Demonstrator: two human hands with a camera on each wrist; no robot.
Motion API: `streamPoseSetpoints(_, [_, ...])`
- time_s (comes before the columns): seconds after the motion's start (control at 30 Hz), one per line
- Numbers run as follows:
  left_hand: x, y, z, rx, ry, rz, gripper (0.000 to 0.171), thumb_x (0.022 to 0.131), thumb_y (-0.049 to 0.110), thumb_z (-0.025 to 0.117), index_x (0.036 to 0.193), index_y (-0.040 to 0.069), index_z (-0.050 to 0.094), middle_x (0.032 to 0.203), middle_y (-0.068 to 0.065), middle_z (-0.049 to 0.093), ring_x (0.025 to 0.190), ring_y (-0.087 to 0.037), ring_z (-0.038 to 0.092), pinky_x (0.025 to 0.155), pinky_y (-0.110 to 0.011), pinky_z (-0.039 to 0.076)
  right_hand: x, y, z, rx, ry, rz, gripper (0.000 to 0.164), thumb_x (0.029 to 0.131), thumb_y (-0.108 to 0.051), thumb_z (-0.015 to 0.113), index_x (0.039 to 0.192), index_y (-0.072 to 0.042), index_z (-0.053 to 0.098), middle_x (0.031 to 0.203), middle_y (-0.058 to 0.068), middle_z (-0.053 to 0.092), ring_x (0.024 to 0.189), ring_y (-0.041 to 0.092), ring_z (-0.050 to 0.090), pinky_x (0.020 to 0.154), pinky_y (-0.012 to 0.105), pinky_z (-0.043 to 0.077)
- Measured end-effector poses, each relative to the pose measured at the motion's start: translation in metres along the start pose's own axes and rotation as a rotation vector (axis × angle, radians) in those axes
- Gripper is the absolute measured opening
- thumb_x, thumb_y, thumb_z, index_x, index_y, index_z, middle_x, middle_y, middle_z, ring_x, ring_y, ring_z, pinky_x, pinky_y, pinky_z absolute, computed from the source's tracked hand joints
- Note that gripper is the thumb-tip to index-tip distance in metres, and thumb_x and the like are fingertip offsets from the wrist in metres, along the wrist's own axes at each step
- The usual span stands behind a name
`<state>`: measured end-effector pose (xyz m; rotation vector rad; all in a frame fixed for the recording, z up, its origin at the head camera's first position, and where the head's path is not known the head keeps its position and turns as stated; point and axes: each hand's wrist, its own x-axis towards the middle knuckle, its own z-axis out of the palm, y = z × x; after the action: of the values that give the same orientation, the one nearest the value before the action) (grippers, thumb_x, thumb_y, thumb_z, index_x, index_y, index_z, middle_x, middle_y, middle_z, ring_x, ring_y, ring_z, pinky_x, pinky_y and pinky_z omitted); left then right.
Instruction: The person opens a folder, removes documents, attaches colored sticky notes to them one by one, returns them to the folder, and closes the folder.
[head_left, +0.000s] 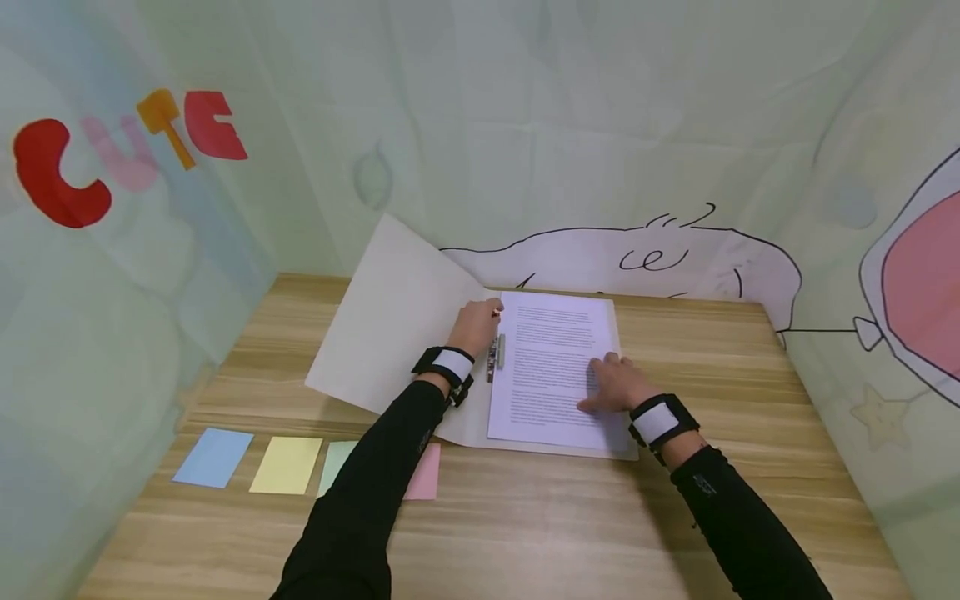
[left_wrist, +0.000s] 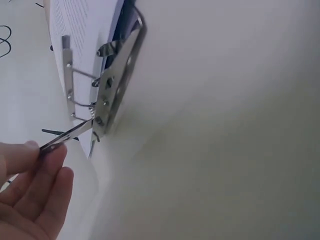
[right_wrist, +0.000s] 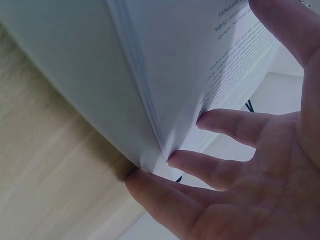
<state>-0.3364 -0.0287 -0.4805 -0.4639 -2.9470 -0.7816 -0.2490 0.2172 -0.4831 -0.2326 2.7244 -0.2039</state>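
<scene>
A white folder point(head_left: 405, 325) lies opened on the wooden table, its cover folded out to the left. Printed sheets point(head_left: 555, 375) are stacked on its right half. Along the fold runs a metal lever clip point(left_wrist: 112, 82), its thin prongs and a flat bar standing over the sheets' edge. Thumb and fingers of my left hand point(head_left: 476, 327) pinch the clip's lever point(left_wrist: 70, 136) at its end. My right hand point(head_left: 621, 385) rests with fingers spread on the right side of the stack; in the right wrist view its fingertips point(right_wrist: 177, 159) touch the edges of sheets and folder.
Blue point(head_left: 213, 457), yellow point(head_left: 287, 465), green point(head_left: 335, 463) and pink point(head_left: 426, 473) paper squares lie in a row at the front left, the last two partly behind my left sleeve. Printed fabric walls point(head_left: 480, 125) border the table point(head_left: 525, 525) at the back and sides.
</scene>
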Motion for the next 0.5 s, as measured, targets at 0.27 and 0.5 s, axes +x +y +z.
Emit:
streamPoseSetpoints(0.27, [0.006,-0.002,0.010,-0.012,-0.014,-0.034,0.027,0.098,0.006,0.049,0.120,0.004,0.064,0.116,-0.011,0.065,0.095,-0.020,0.062,0.082,-0.033,0.048,-0.002,0.003,-0.002,0.009,-0.002,0.001,0.083,0.076,-0.046,0.076,0.136,0.001,0.044,0.124,0.025,0.045,0.104,0.037,0.044,0.083,0.048,0.042])
streamPoseSetpoints(0.5, [0.005,0.000,0.012,-0.022,-0.040,-0.081,0.029,0.097,0.002,0.043,0.114,0.006,0.067,0.108,-0.010,0.066,0.078,-0.021,0.055,0.068,-0.031,0.044,0.000,0.002,-0.001,0.007,0.007,0.006,0.083,0.075,-0.047,0.076,0.135,0.000,0.045,0.125,0.025,0.046,0.107,0.038,0.044,0.086,0.048,0.042])
